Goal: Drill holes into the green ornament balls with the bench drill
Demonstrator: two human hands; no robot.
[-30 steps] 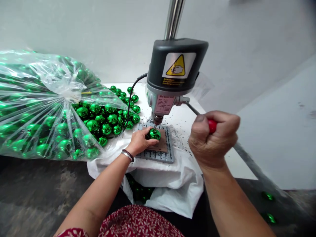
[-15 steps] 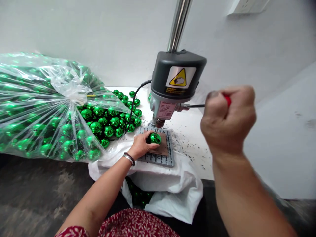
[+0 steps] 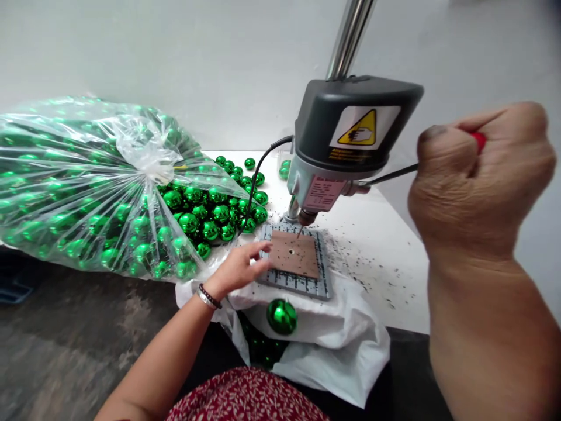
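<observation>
A small bench drill press (image 3: 346,128) with a dark grey cover stands on the white table. My right hand (image 3: 477,187) is closed round the red-tipped end of its lever (image 3: 392,175). Fingers apart and holding nothing, my left hand (image 3: 241,266) is at the left edge of a brown board (image 3: 289,257) on the drill's grey base (image 3: 302,285). Below the base a shiny green ball ornament (image 3: 281,317) is in the air or at the mouth of the white bag (image 3: 328,356). More green balls show inside that bag. The thin drill bit (image 3: 300,231) points down above the board.
A tied clear plastic bag (image 3: 151,166) full of green balls lies at the left. Several loose green balls (image 3: 210,230) are between it and the drill. A black cable (image 3: 258,169) curves down there. Dark shavings (image 3: 350,251) are scattered right of the base.
My left hand has let go of the green ball and drawn back to the left. The ball has dropped from the board towards me. My right hand is higher, still on the lever.
</observation>
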